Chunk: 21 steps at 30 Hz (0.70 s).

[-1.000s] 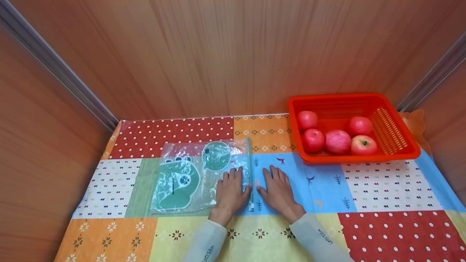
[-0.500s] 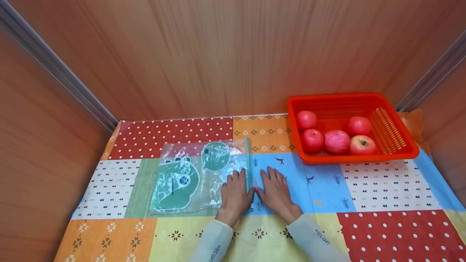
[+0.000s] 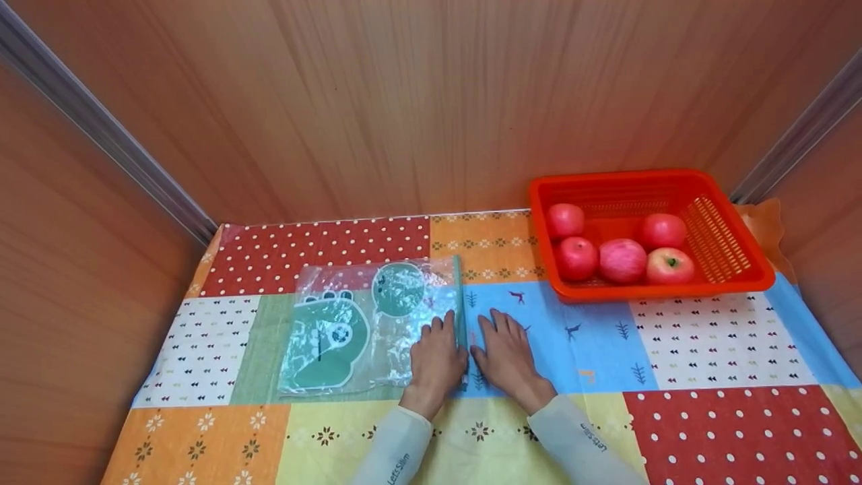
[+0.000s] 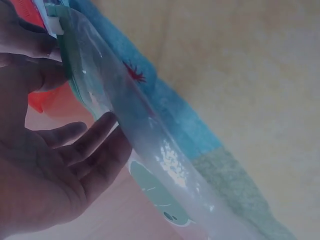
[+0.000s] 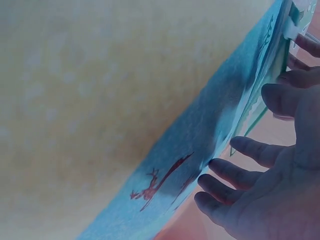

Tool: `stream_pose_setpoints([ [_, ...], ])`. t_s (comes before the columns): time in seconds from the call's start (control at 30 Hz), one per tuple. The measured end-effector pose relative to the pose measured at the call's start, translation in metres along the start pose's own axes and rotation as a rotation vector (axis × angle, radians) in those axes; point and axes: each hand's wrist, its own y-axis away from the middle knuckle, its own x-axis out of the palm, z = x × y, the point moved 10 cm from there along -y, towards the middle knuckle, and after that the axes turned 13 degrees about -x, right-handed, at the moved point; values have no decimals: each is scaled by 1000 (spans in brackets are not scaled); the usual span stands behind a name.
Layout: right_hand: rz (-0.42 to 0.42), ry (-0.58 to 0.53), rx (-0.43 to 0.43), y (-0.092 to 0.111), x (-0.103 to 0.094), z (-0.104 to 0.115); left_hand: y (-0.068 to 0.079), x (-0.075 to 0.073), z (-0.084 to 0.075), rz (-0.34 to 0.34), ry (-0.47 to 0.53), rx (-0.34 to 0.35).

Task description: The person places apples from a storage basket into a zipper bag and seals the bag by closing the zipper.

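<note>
A clear zip bag (image 3: 387, 350) with green cartoon prints lies flat on the patchwork cloth. Its green zip edge (image 3: 458, 289) runs along the right side, and a white slider (image 4: 56, 25) shows on it in the left wrist view. My left hand (image 3: 436, 364) rests on the bag beside that edge, fingers loosely extended and thumb at the zip. To the right of the zip, my right hand (image 3: 508, 357) lies on the blue patch with its fingers spread. Its thumb points at the zip; whether it touches, I cannot tell. The near end of the zip is partly hidden.
An orange-red plastic basket (image 3: 673, 292) holding several red apples (image 3: 623, 261) stands at the back right. Wood-grain panels (image 3: 377, 114) close off the back and both sides. A patchwork tablecloth (image 3: 363, 242) covers the table.
My left hand has shifted slightly right and nearer to me, onto the zip edge. The thumbs came close together, then the right one drew slightly away. Bag and basket look unmoved.
</note>
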Motion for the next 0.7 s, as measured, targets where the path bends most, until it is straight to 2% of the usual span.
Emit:
stream_pose_setpoints([
  [0.2,-28,-42,29,-4,-1,1,4,-10,-2,-55,134,45],
  [0.4,-114,-114,53,-8,-5,4,8,-12,0,-30,292,43],
  [0.7,-219,-387,128,-11,-5,-3,15,-19,-2,3,419,50],
])
